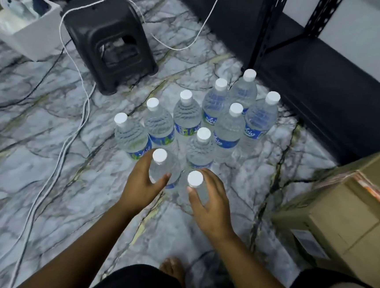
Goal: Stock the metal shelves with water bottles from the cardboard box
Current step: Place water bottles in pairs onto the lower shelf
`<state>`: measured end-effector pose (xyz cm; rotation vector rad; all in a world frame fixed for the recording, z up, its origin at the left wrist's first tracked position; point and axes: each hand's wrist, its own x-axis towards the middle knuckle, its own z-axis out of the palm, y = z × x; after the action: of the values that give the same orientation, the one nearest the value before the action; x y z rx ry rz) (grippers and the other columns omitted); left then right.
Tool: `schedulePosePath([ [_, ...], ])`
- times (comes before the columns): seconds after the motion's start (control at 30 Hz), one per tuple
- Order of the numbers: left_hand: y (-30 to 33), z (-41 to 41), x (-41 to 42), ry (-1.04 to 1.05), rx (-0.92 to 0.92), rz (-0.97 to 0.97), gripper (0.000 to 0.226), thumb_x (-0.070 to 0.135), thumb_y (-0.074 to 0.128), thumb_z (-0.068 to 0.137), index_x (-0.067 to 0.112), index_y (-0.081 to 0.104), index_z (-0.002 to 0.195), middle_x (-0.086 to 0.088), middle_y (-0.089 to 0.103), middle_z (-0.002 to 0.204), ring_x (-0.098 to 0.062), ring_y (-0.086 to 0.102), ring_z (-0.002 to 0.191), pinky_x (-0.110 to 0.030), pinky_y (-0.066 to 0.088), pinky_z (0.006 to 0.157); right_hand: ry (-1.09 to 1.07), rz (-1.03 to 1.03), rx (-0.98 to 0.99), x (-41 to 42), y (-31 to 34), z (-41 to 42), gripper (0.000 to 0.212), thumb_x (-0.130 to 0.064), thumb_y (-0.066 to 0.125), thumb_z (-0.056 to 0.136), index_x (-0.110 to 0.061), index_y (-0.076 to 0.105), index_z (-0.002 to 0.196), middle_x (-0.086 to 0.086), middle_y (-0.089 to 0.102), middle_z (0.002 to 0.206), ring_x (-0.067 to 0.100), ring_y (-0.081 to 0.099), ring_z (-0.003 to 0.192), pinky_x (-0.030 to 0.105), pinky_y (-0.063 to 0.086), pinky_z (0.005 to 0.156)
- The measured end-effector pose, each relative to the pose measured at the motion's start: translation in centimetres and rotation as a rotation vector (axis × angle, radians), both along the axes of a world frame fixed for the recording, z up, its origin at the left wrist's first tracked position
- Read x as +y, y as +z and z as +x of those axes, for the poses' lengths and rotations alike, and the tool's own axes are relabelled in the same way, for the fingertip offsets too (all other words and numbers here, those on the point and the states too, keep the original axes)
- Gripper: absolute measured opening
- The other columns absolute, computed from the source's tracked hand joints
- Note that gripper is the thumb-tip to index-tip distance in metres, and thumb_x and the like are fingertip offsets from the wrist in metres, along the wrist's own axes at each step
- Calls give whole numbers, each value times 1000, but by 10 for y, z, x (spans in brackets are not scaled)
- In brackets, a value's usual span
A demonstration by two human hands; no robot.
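The left hand (143, 183) is curling around one clear, white-capped plastic water bottle (162, 169); the right hand (211, 203) is gripping another (195, 185). Eight more are standing upright on the marbled floor (45, 154), beside the brown cardboard box (343, 214), whose contents are hidden.

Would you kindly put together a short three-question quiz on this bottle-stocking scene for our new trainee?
1. How many water bottles stand on the marble-pattern floor, counting the two being held?
2. True or false: the left hand and the right hand each grip a bottle.
3. Which lies nearest the cardboard box? A) black plastic stool B) white container C) black metal shelf

Key:
1. Ten, all upright with white caps.
2. True: the left-hand bottle and the right-hand bottle.
3. C
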<state>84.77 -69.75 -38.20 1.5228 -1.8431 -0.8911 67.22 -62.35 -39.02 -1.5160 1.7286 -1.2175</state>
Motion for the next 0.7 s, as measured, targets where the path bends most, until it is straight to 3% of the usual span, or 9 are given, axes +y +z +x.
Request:
schedulePosePath([
  [0.1, -3, -3, -3, -19, 58, -9, 68, 54, 67, 77, 49, 33, 136, 26, 43, 138, 12, 37, 128, -11, 30, 103, 35, -39, 21, -1, -7, 2, 50, -57, 41, 94, -26, 40, 133, -27, 32, 132, -5, 32, 130, 15, 28, 109],
  [0.2, -11, -7, -7, 0, 113, 13, 73, 57, 72, 69, 65, 28, 127, 27, 44, 133, 3, 42, 128, -24, 37, 104, 29, 24, 9, -8, -15, 6, 66, -68, 54, 81, -32, 33, 132, -13, 37, 137, 7, 34, 133, 29, 32, 110],
  [0.27, -13, -10, -9, 8, 107, -24, 72, 55, 74, 68, 67, 29, 123, 38, 42, 125, 7, 43, 122, -21, 38, 100, 7, 25, 30, -15, -19, 9, 74, -66, 65, 71, -31, 34, 129, -3, 44, 134, 13, 38, 130, 31, 36, 107],
  [0.33, -16, -12, -11, 24, 114, -69, 68, 53, 74, 68, 65, 33, 120, 42, 43, 119, 10, 45, 116, -19, 39, 96, -32, -24, 54, -21, -23, 12, 71, -58, 70, 68, -27, 39, 124, -4, 46, 128, 16, 44, 124, 27, 39, 104],
  [0.5, -27, -14, -10, 72, 127, -103, 58, 51, 70, 67, 48, 40, 116, 32, 47, 113, 13, 47, 105, -4, 36, 87, -101, -164, 74, -26, -29, 9, 58, -43, 70, 69, -23, 45, 116, -9, 46, 117, 18, 51, 112, 22, 41, 99],
  [0.63, -26, -16, -11, 45, 114, -45, 62, 51, 69, 67, 39, 41, 121, 11, 56, 116, -6, 53, 108, -19, 43, 90, -50, -127, 9, -26, -27, -2, 55, -38, 69, 67, -25, 46, 114, -2, 54, 111, 14, 52, 106, 12, 39, 95],
  [0.7, -23, -17, -9, 7, 110, 0, 62, 50, 70, 67, 39, 41, 121, 9, 58, 118, -8, 56, 110, -23, 45, 91, -13, -66, -47, -30, -23, -14, 55, -35, 74, 65, -28, 47, 112, -3, 55, 108, 7, 51, 102, 6, 37, 90],
])
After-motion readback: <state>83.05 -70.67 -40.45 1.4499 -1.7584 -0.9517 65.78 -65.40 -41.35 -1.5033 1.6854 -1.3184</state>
